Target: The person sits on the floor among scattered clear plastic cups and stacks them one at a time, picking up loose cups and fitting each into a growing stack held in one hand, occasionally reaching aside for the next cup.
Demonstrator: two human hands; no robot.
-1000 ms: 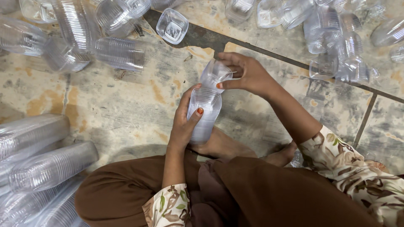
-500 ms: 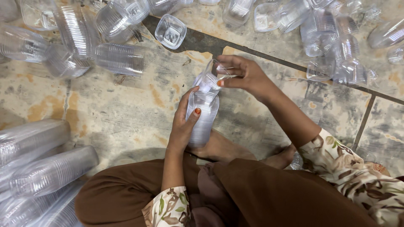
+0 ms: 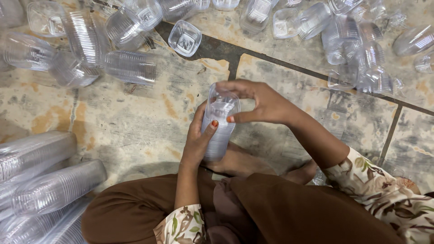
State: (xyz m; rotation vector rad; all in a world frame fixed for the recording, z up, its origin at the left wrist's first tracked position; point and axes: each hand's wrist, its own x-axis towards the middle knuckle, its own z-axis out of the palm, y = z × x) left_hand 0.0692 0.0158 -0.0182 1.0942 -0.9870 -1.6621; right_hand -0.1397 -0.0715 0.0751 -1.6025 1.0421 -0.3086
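Observation:
I sit on a stone floor with a stack of clear plastic cups (image 3: 218, 131) held upright over my bare foot. My left hand (image 3: 197, 140) wraps the stack's lower left side, thumb pressed on its front. Fingers and thumb of my right hand (image 3: 260, 103) pinch the topmost clear cup (image 3: 221, 98), which sits nested in the top of the stack.
Loose clear cups (image 3: 184, 38) and short nested stacks (image 3: 131, 67) lie scattered across the far floor. Long stacks of cups (image 3: 54, 187) lie on their sides at my near left. A dark grout line (image 3: 316, 74) crosses the stone tiles. My brown skirt fills the foreground.
My right hand has pressed the top cup down into the stack, and both hands with the stack have shifted slightly nearer to me.

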